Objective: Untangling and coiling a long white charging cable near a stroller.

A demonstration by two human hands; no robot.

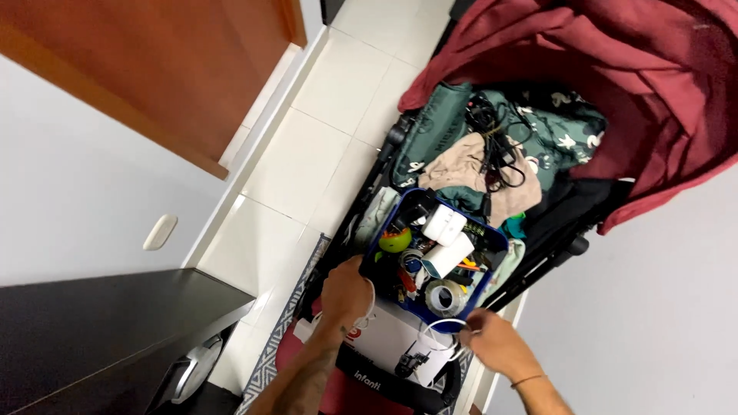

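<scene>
A blue bin full of small odds and ends rests in a stroller with a dark red canopy. Inside the bin are a white charger block, a roll of tape, a green and yellow toy and other bits. My left hand grips the bin's near left corner. My right hand is at the near right edge, fingers closed on a thin white cable. Below the bin sits a white box.
Green patterned cloth, a beige cloth and a tangle of black cables lie in the stroller seat. White floor tiles run alongside. A wooden door, a white wall and a dark cabinet top are on the left.
</scene>
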